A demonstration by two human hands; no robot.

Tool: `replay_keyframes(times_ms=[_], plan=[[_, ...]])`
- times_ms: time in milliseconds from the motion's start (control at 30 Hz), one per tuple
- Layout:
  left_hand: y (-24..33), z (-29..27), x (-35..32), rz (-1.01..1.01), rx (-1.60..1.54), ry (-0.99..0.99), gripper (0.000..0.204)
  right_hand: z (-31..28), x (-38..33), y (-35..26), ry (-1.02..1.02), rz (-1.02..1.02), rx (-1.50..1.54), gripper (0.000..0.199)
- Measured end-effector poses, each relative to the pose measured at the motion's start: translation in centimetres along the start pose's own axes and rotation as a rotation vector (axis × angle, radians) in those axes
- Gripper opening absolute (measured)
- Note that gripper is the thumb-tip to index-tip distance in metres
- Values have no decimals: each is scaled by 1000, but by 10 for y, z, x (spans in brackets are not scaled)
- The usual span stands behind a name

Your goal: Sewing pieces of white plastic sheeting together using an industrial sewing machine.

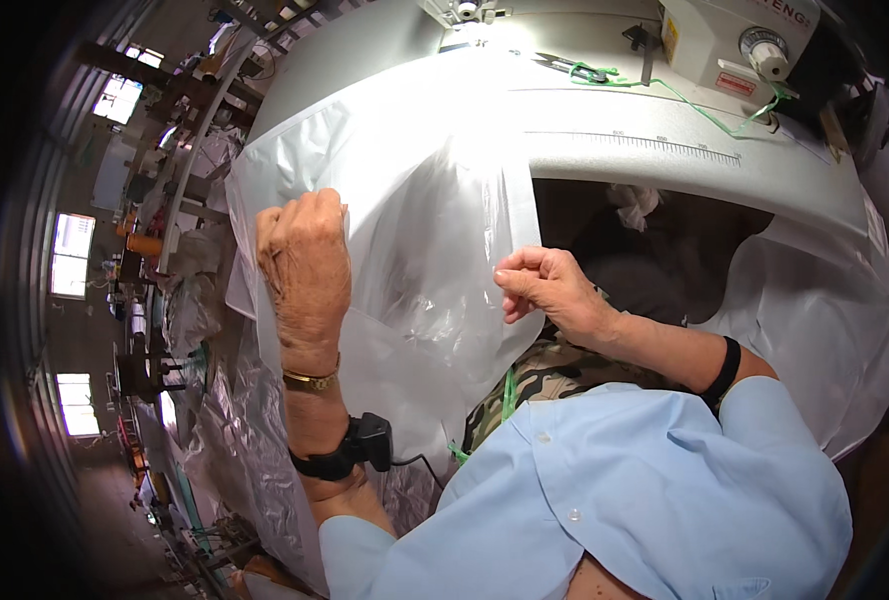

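My two hands hold a sheet of clear plastic at a sewing table.

My left hand (305,265) is curled into a loose fist, fingers closed on the upper left part of the plastic sheet (415,250), knuckles up. My right hand (545,290) pinches the sheet's right edge between thumb and bent fingers. The sheet hangs from the grey table (665,150) down over my lap, between both hands. A gold bracelet (310,380) and a black wrist strap (340,460) sit on my left wrist. Further up the table lie scissors (565,66) and green thread (705,108), beside a white sewing machine (725,40). More crumpled plastic (235,450) lies at my left.
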State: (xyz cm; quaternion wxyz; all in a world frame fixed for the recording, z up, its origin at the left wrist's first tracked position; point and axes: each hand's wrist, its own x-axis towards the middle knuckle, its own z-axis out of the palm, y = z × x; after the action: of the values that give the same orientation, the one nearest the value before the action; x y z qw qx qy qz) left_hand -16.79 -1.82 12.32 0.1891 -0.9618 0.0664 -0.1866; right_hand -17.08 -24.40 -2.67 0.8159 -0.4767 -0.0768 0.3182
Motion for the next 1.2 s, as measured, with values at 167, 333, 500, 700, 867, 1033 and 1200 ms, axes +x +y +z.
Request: replay_keyframes(times_ms=[167,333,500,700,867,1033,1200], plan=[[10,-11,-2,-85,-800,-10,16,-1,-2,-11,13,-101,-144,19],[48,13,-25,-356,-1621,-161,20,14,-10,-36,-56,-288,-155,14],[85,45,-49,-559,-1982,-248,13,24,-2,-53,-45,-392,-505,16],[77,72,-57,-411,-2038,-308,14,31,10,-46,-120,-540,-1093,13],[78,63,-51,-569,-2223,-307,26,39,21,-43,-191,-795,-1320,15],[66,71,-47,-625,-2293,-425,40,43,27,-39,-228,-994,-1442,12],[60,68,-40,-591,-2062,-408,15,38,37,-31,-364,-1130,-1495,10]])
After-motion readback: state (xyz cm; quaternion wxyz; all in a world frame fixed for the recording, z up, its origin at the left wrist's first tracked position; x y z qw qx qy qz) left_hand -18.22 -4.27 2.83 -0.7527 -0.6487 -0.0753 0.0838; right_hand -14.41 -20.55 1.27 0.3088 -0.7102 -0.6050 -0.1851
